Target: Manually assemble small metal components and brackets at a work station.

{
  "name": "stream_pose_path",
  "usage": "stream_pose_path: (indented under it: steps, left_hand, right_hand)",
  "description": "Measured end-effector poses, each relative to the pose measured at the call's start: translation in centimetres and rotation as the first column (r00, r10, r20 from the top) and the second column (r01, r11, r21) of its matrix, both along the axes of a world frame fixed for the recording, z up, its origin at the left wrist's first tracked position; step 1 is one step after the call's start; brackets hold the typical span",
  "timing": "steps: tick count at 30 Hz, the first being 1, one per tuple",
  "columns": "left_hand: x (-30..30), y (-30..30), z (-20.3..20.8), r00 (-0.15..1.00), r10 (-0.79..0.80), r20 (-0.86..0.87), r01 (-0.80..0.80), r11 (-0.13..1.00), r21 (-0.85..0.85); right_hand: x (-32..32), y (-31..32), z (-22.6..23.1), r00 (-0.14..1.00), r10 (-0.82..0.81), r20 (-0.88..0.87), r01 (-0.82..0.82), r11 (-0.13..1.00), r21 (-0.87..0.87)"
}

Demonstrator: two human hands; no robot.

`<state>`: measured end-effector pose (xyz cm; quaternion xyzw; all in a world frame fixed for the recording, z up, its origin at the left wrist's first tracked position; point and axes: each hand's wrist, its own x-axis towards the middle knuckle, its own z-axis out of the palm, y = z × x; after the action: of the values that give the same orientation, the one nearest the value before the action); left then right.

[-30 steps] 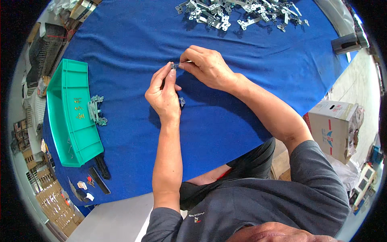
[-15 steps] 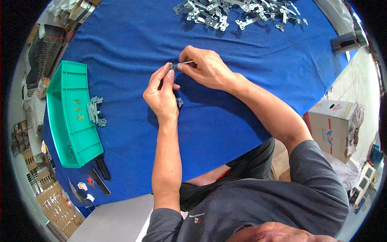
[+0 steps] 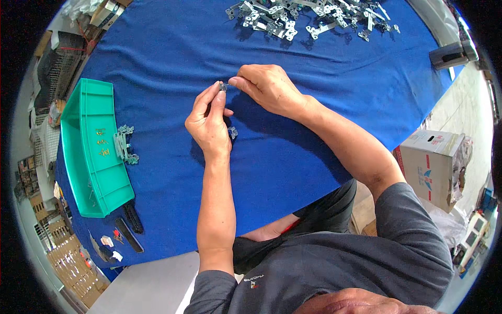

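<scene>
Over the blue-draped worktop, I pinched a small metal part in my left hand, a thin shaft running rightward from it toward my right hand, whose closed fingertips, just beside, seemingly gripped the shaft.

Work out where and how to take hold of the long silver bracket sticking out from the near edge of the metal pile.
Probably pinch the silver bracket across its slim middle strip, coming from the person's side: that long edge faces the blue cloth, while its right end appears to meet the pile, where pieces could snag.
</scene>
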<state>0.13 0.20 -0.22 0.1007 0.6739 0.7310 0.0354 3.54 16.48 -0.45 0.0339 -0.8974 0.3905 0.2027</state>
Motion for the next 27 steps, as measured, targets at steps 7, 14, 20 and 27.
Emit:
stream_pose_path:
  steps: [7, 14, 20, 27]
  left_hand:
    - [0.0, 0.0, 0.1, 1.0, -0.007, 0.011, 0.007, 1.0, 0.007]
    - [-0.1, 0.0, -0.1, 1.0, 0.0, 0.024, -0.001, 0.999, 0.036]
    - [-0.1, -0.2, -0.1, 1.0, 0.0, 0.026, -0.001, 0.999, 0.035]
    - [0.0, 0.0, 0.1, 1.0, -0.012, -0.003, 0.013, 0.999, 0.032]
  right_hand:
    - [0.0, -0.1, 0.0, 0.998, 0.033, -0.06, -0.038, 0.995, -0.091]
    - [0.1, -0.3, 0.3, 0.999, 0.016, -0.045, -0.022, 0.992, -0.127]
    - [0.2, -0.4, 0.6, 1.0, 0.013, -0.013, -0.014, 0.998, -0.061]
    - [-0.1, 0.0, 0.0, 0.999, 0.013, 0.044, -0.015, 0.999, 0.044]
